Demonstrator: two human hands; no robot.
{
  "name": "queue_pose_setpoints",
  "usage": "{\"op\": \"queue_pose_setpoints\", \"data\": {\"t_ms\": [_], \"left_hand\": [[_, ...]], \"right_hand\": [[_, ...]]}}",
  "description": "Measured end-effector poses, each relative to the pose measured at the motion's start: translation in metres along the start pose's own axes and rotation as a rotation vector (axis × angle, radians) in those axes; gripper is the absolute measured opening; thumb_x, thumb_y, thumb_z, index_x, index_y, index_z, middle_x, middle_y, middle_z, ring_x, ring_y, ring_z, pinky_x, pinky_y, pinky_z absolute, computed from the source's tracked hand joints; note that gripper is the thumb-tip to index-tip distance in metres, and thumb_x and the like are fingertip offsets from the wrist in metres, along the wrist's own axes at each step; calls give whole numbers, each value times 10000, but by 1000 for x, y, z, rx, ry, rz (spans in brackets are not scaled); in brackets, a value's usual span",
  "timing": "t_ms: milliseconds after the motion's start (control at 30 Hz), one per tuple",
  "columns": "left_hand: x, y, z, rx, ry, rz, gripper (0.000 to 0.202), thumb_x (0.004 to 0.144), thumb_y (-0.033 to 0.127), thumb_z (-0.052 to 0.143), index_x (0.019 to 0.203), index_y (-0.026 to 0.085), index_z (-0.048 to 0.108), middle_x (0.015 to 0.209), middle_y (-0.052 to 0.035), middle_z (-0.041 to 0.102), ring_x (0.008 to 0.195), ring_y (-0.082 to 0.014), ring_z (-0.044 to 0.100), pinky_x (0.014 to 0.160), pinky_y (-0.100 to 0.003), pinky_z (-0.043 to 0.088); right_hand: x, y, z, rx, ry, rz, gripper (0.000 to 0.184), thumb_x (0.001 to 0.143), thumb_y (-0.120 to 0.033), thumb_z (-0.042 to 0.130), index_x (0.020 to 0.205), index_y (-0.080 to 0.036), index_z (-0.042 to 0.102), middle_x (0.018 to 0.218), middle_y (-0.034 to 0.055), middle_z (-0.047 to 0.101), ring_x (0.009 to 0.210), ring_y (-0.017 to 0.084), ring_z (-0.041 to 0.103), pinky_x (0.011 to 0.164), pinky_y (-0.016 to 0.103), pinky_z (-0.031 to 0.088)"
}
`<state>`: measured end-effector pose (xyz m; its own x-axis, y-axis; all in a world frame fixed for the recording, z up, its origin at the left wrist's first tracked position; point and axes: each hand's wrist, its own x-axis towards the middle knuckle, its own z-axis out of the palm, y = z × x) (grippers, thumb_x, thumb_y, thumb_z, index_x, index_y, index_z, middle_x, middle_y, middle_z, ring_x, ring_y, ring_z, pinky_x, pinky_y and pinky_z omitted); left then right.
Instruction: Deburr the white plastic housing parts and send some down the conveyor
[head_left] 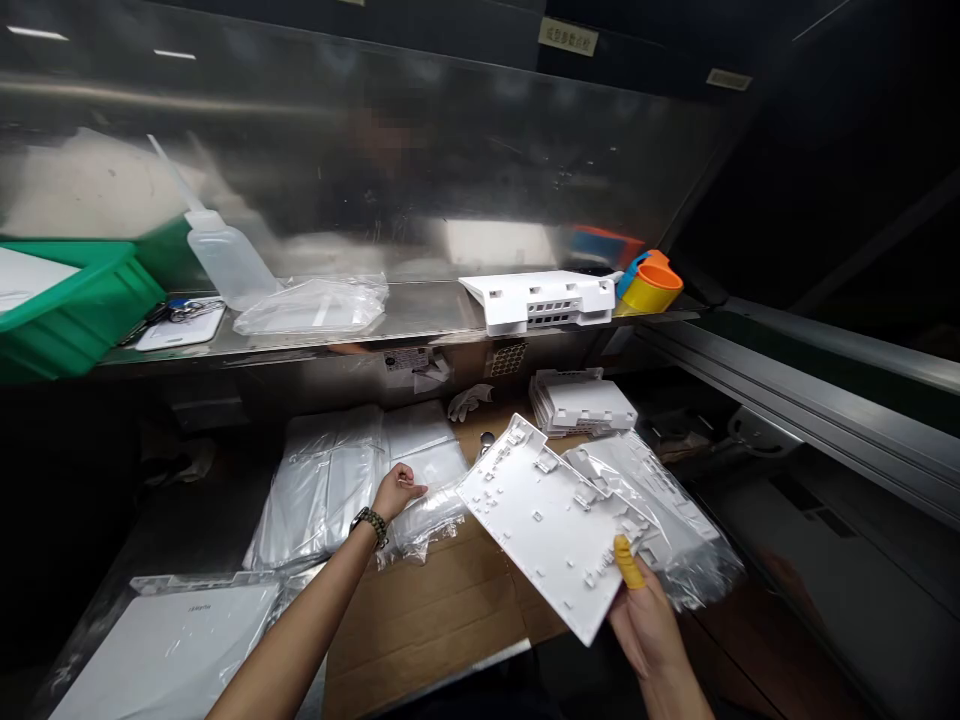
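Note:
My right hand grips a white plastic housing panel by its lower right edge, a yellow cover on the thumb. Its inner side, with clips and ribs, faces up, and the panel is tilted. My left hand, with a watch at the wrist, has curled fingers at a clear plastic bag and seems to pinch its edge. Stacks of flat clear bags lie beside and beyond that hand. Right of the held panel, another white panel in clear plastic lies partly covered.
Brown cardboard covers the worktop. White housings are stacked behind; a bagged housing lies front left. The metal shelf holds a green bin, squeeze bottle, white housing and tape rolls. A rail runs along the right.

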<state>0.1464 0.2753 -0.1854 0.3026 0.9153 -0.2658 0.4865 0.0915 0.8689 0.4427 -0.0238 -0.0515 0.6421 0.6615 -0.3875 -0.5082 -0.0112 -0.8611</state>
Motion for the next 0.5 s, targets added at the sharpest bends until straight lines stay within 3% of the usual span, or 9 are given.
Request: {"op": "queue_pose_setpoints", "data": {"t_ms": [167,300,367,500], "left_hand": [[2,1,3,3,-67,-10,247,948,329,672,1117,150,646,1015,-45,685,813,-164,669,722,-345,598],[2,2,13,51,-67,5,266,944,336,673,1138,155,648,1122,-71,675,924,-197,671,793,-390,597],[1,0,18,71,-60,11,272,942,335,674,1147,157,647,1159,-78,666,966,-210,666,819,-406,595],[0,-5,22,91,-80,-6,269,944,333,673,1144,155,647,1133,-73,673,918,-194,673,784,-384,601]], "right_hand": [[-7,42,53,-323,-135,-188,653,779,-709,716,1167,-184,719,1102,141,779,1070,345,713,949,481,578],[-10,75,88,-424,-235,-264,665,826,-734,643,1211,-193,697,1210,152,748,1183,340,670,1034,468,528],[-10,85,93,-446,-251,-283,688,828,-733,641,1253,-193,678,1299,160,708,1251,337,633,1091,471,480],[-13,91,82,-482,-236,-311,679,909,-670,583,1386,-187,592,1462,172,596,1371,313,547,1165,464,400]]}}
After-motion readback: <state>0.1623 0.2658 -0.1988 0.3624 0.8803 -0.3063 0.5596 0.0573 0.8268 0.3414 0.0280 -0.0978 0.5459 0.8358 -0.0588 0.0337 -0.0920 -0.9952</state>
